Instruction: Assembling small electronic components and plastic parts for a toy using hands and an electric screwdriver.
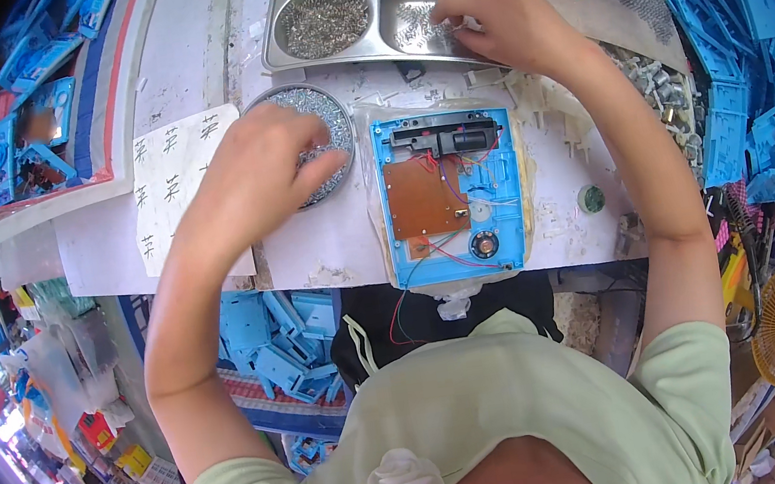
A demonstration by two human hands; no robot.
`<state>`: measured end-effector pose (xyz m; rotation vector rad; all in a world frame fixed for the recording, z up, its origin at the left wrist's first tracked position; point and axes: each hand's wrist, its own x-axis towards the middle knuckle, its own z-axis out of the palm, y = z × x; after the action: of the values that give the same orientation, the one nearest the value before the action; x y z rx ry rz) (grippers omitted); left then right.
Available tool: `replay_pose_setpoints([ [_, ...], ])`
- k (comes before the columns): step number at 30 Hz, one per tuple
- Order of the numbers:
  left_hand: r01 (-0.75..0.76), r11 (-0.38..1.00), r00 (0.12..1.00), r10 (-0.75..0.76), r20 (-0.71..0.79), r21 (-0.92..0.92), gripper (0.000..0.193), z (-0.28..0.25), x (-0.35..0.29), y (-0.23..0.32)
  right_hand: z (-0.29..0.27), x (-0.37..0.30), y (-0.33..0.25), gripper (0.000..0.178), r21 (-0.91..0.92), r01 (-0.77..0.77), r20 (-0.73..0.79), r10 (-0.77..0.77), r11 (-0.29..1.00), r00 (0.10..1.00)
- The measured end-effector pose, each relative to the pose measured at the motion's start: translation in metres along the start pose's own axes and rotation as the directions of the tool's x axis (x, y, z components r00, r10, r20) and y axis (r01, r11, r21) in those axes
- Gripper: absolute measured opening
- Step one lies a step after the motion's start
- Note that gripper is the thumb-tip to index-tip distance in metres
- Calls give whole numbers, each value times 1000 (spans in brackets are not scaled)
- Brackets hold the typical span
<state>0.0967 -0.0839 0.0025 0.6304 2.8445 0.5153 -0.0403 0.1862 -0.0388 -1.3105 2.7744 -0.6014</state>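
- Grip: the left hand (260, 166) bends over the round dish (349, 128), left of the blue casing (500, 170), with thumb and forefinger a little apart; the right hand (510, 20) curls its fingertips into the steel tray (354, 64), beyond the casing; whether either hand pinches a part, I cannot tell.
- Nearest: red and green wires (400, 307) hang over the casing's near edge; they look easy to snag with a forearm or sleeve, so they are best tucked inside first.
- Casing: it lies open side up on the bench, holding a brown circuit board (416, 201), a round speaker (484, 245) near its close edge and a black module (472, 139) along its far edge; it sits between the forearms, so a straight return path from each side should suit.
- Dish, left of the casing: small shiny metal pieces (302, 99) lie heaped in it; lifting one with the very fingertips probably works better than scooping.
- Tray, beyond the casing: small silvery parts (414, 31) lie loose around the right fingertips; such pieces may cling together, so a light pinch and a small shake seem wise.
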Motion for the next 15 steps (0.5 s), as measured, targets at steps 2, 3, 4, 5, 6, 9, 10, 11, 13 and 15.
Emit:
replay_pose_setpoints([
  [2, -50, 996, 989, 61, -137, 79, 22, 3, -17, 3, 1, 7, -8, 24, -37, -5, 29, 7, 999, 1000],
  [3, -33, 999, 989, 38, -146, 32, 22, 3, -22, 4, 2, 9, -11, 24, -79, 6, 18, -4, 997, 1000],
  [4, -19, 1000, 988, 16, -154, -15, 22, 2, -24, 6, 3, 10, -13, 24, -122, 15, 7, -14, 992, 1000],
  [5, -7, 998, 987, -3, -160, -62, 22, 2, -25, 6, 7, 11, -10, 23, -143, -1, 20, 4, 990, 1000],
  [6, -18, 996, 984, 3, -176, -83, 21, 3, -23, 7, 13, 11, -1, 23, -169, -17, 31, 23, 986, 999],
  [9, -80, 988, 969, 47, -241, -130, 20, 7, -5, 10, 16, 10, 14, 21, -196, -68, 60, 82, 978, 995],
  [10, -123, 983, 959, 83, -273, -133, 20, 7, 4, 9, 16, 10, 15, 21, -195, -88, 68, 103, 977, 992],
  [11, -167, 977, 945, 119, -304, -135, 20, 8, 14, 9, 12, 8, 13, 20, -115, -87, 15, 90, 990, 996],
  [13, -130, 964, 947, 51, -318, -231, 21, 9, 40, 10, 1, 3, 7, 18, 46, -70, -96, 74, 997, 993],
  [15, -152, 952, 919, 37, -394, -267, 21, 14, 70, 10, 2, -4, 12, 16, 311, -213, -82, 250, 926, 965],
])
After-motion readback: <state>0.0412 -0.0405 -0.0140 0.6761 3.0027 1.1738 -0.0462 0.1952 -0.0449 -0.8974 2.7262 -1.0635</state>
